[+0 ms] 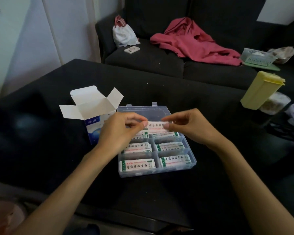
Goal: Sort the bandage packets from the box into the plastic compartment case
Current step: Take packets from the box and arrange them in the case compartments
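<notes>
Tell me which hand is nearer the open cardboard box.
Left. The left hand sits right beside the cardboard box, overlapping its right edge. The right hand is farther right, over the compartment case.

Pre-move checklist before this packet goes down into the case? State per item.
1. Packet held at both ends: ok. Left hand and right hand each pinch an end of the bandage packet.
2. Packet over the case: ok. It sits above the far rows of the plastic compartment case.
3. Case lid open: ok. The lid lies back behind the compartments.
4. Free compartment: cannot tell. The four near compartments hold packets; the hands hide much of the far rows.
5. Packets left in the box: cannot tell. The box stands open left of the case, inside not visible.
</notes>
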Tool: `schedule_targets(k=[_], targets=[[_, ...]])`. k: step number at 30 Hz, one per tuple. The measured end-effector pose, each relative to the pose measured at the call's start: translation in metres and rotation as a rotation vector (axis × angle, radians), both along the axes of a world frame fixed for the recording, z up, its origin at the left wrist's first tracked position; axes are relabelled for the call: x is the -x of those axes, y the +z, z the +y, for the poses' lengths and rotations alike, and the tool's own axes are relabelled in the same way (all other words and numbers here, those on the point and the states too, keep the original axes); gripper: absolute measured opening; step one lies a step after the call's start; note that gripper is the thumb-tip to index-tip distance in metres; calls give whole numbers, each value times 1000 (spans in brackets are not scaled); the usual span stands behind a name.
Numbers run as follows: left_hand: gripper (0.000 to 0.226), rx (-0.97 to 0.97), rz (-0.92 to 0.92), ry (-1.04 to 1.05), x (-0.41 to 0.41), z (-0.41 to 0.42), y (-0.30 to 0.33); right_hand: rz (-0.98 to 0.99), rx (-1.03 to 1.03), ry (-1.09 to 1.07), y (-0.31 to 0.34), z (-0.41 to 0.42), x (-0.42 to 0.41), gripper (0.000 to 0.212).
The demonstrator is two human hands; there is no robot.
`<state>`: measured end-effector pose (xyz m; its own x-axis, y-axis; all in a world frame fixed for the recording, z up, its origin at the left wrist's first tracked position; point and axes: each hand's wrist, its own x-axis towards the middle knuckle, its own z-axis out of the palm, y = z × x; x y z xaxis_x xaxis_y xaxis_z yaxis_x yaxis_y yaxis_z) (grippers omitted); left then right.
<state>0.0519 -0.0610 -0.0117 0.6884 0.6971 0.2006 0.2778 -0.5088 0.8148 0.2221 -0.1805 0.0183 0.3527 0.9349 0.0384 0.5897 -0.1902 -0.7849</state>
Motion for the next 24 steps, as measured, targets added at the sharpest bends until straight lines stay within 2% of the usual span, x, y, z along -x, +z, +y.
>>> schedule_targets(k=[4,10,16,24], targets=[[13,-84,160,-74,-25,-16,-10,-59,135,-40,-8,-14,-20,16],[17,-206,307,-122,-38,-19,-17,-31,297,-29,-25,-16,-32,14],[17,-316,381,-158,-36,-22,-16,-46,358,7,-24,-15,-33,15],[20,-456,390,-160,-36,-21,-17,-249,418,-6,-24,-15,-28,16]])
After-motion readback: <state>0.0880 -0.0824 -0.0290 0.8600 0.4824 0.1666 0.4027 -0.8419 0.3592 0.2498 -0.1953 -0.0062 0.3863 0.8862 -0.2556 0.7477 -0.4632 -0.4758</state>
